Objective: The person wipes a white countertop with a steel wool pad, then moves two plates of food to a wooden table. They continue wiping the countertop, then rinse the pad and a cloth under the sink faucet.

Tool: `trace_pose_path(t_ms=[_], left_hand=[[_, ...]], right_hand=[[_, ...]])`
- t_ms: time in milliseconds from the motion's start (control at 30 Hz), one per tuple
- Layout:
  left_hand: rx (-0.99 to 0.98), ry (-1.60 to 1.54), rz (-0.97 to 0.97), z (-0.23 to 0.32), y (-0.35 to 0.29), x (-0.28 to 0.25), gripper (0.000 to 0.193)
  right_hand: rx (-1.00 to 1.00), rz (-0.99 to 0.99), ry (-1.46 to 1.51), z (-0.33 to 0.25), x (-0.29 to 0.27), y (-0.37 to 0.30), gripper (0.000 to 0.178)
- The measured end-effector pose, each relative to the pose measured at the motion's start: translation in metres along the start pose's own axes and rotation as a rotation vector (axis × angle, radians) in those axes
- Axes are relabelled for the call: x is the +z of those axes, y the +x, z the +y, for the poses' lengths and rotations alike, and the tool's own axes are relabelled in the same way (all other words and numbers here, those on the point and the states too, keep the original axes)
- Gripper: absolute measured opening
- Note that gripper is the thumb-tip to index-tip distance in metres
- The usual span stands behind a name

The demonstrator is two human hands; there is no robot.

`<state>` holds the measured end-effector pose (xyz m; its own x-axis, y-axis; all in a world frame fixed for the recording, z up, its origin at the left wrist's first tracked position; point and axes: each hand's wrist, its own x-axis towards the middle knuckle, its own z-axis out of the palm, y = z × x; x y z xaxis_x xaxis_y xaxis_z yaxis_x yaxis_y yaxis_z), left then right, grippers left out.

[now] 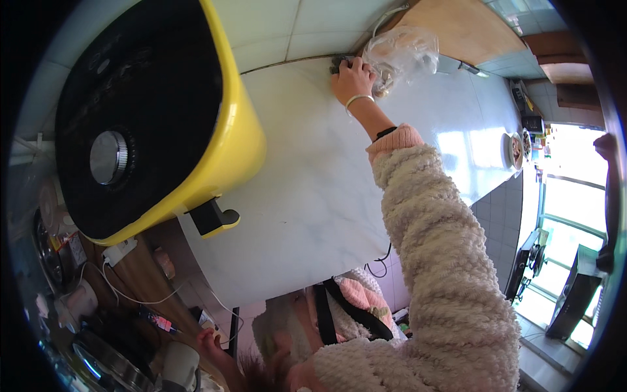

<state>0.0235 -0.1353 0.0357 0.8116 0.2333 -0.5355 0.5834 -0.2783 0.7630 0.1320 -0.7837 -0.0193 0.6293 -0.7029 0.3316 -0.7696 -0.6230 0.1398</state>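
My right hand (353,80), with a pale bangle at the wrist, reaches to the far edge of a white marbled tabletop (307,215). Its fingers are closed on a dark, crumpled cloth (341,63) by the tiled wall; the hand covers part of it. Just right of the fingers sits a clear plastic bag (408,55) with pale brownish contents I cannot make out. My left hand (210,343) is low at the left, away from the tabletop, with its fingers loosely apart and nothing visible in them.
A large yellow and black air fryer (243,140) fills the left, its handle jutting out. A wooden board (457,29) leans behind the bag. Bowls of food (513,151) stand at the far right. Cables (140,300) and pans (108,362) crowd the lower left.
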Motion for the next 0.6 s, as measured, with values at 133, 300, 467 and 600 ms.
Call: trace_pose_path(t_ms=[133, 300, 467, 600], left_hand=[[-0.073, -0.017, 0.035, 0.003, -0.006, 0.005, 0.01], [-0.047, 0.056, -0.022, 0.007, -0.012, 0.013, 0.009], [0.031, 0.047, -0.103, 0.006, -0.007, 0.023, 0.009], [-0.04, 0.07, -0.074, 0.0, -0.007, 0.022, 0.009]], right_hand=[[-0.462, -0.008, 0.335, 0.015, -0.003, 0.006, 0.031], [-0.004, -0.076, -0.024, 0.002, -0.004, 0.006, 0.041], [-0.317, -0.066, 0.261, -0.009, -0.002, 0.001, 0.038], [-0.046, 0.001, 0.023, -0.006, 0.004, 0.018, 0.032]])
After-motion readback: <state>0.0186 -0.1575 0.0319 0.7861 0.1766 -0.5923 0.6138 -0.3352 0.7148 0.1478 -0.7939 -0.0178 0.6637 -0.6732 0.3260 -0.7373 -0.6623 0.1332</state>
